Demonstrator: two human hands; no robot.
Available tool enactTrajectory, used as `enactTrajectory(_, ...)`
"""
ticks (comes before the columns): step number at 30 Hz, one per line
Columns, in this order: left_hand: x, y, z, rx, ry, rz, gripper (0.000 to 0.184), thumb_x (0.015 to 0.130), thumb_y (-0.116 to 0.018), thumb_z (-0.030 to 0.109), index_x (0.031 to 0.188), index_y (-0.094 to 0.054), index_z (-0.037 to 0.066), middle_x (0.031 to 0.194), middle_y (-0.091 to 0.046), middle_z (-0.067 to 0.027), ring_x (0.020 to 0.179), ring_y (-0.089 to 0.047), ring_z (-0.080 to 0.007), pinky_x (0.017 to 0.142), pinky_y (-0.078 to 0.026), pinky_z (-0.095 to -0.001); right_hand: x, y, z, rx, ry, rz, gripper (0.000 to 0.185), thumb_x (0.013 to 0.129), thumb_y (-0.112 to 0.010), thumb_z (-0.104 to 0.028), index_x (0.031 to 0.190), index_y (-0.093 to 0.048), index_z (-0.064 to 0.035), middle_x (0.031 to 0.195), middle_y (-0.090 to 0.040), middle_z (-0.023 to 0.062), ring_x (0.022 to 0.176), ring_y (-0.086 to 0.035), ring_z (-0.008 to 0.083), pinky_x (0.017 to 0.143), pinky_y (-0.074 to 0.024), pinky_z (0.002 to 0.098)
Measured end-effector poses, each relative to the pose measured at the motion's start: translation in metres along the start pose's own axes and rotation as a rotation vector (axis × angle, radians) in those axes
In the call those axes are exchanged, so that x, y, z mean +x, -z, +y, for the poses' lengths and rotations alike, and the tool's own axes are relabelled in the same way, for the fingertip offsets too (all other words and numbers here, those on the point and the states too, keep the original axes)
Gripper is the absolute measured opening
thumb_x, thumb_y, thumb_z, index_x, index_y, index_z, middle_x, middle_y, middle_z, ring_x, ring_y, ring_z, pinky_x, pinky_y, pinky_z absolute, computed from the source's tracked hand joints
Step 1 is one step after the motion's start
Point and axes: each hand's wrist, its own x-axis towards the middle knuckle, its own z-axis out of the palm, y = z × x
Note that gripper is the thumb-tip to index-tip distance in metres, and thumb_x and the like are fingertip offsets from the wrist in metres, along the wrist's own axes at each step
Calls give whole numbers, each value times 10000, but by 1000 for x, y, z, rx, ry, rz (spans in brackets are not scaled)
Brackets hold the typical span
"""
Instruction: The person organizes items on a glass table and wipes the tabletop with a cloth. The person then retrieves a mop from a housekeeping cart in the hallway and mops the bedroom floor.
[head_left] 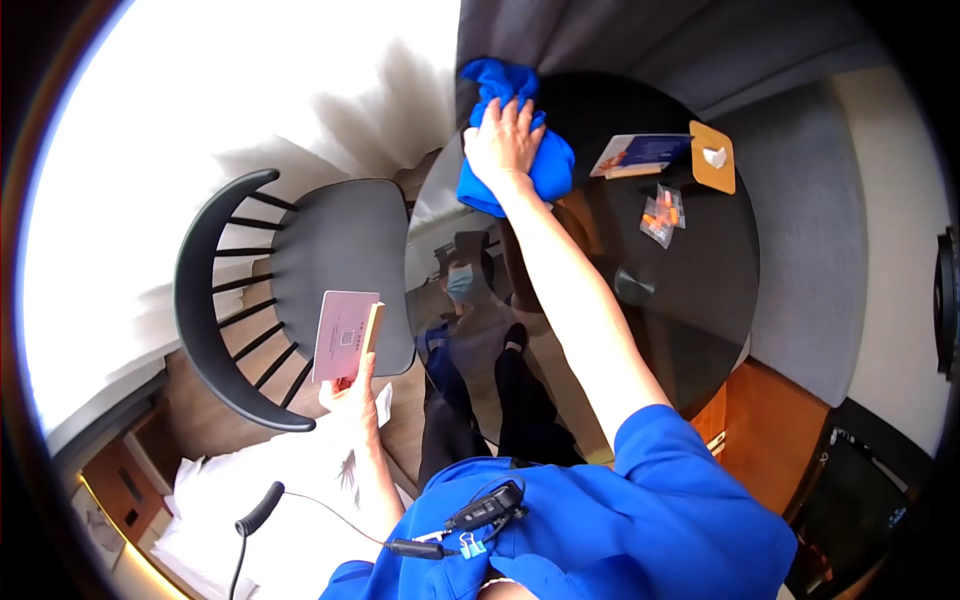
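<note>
My left hand (350, 397) is closed on the wooden base of a small card sign (343, 338), holding it up beside the chair. The card is pale pinkish with small print and a square mark. At the far left part of the round dark glass table (600, 350), my right hand (503, 143) presses down on a bunched blue cloth (557, 170), its fingers curved into the fabric. The cloth spreads out on both sides of that hand.
A dark spindle-back chair (345, 265) stands left of the table. On the tabletop are another card sign (640, 155), a tan tissue box (712, 178) and small clear packets with orange items (662, 215). White bedding (240, 510) lies lower left; curtains hang behind.
</note>
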Motion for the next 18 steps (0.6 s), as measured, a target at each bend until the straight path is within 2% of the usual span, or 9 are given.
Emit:
enactTrajectory(3, 3, 11, -11, -91, 54, 36, 287, 714, -731, -43, 977, -623, -1, 896, -647, -79, 754, -602, -111, 702, -497, -226, -8, -3, 0, -17, 44, -31, 557, 785, -511, -302, 1272, -444, -42, 1349, -393, 198, 1294, -281, 380, 1014, -239, 581)
enactTrajectory(6, 0, 2, -29, -177, 147, 16, 317, 705, -730, -56, 995, -618, 9, 896, -646, -71, 772, -606, -116, 724, -502, -241, -30, 12, -6, 22, 263, 2, 508, 739, -573, -256, 1204, -490, -70, 1291, -443, 183, 1246, -353, 364, 969, -297, 590)
enactTrajectory(9, -10, -6, -35, -256, 168, 87, 334, 706, -723, -64, 1015, -614, 0, 944, -637, -76, 837, -601, -132, 759, -499, -258, -96, 33, -27, 60, 489, -108, 534, 698, -585, -246, 1192, -513, -56, 1257, -486, 173, 1234, -384, 349, 937, -332, 603)
enactTrajectory(10, -10, -5, -33, -272, 143, 111, 331, 709, -719, -64, 1016, -613, -2, 952, -636, -78, 836, -601, -135, 762, -499, -259, -129, 35, -33, 81, 580, -130, 530, 657, -599, -247, 1149, -557, -55, 1226, -512, 176, 1228, -400, 349, 949, -316, 614)
enactTrajectory(12, -3, 1, -33, -249, 124, 158, 316, 719, -711, -61, 1013, -612, -5, 942, -636, -83, 816, -601, -141, 765, -502, -263, -197, 46, -43, 333, 698, -224, 488, 613, -640, -216, 1072, -613, -53, 1207, -533, 165, 1257, -384, 330, 987, -277, 604)
enactTrajectory(15, 10, 10, -28, -186, 26, 178, 297, 721, -716, -48, 997, -614, 1, 903, -641, -82, 785, -595, -139, 743, -504, -258, -202, 63, -39, 438, 807, -370, 426, 602, -667, -236, 1001, -641, -87, 1192, -555, 130, 1269, -378, 313, 1010, -256, 592)
enactTrajectory(16, 12, 15, -29, -165, 25, 177, 296, 720, -719, -45, 992, -615, 2, 902, -641, -82, 782, -595, -139, 741, -503, -256, -189, 52, -30, 403, 800, -277, 358, 637, -628, -202, 979, -626, -96, 1188, -545, 144, 1256, -381, 325, 996, -272, 598)
enactTrajectory(17, 11, 18, -33, -150, 27, 182, 294, 718, -722, -41, 988, -615, 3, 901, -642, -81, 779, -595, -138, 739, -501, -255, -159, 49, -21, 299, 728, -227, 377, 637, -617, -214, 991, -625, -83, 1189, -544, 150, 1246, -391, 327, 974, -297, 607)
enactTrajectory(18, 10, 22, -37, -137, 32, 187, 293, 716, -726, -38, 984, -616, 4, 899, -642, -80, 775, -594, -138, 737, -500, -253, -128, 31, -9, 151, 656, -59, 373, 654, -596, -217, 992, -614, -60, 1178, -546, 165, 1227, -406, 341, 945, -322, 621)
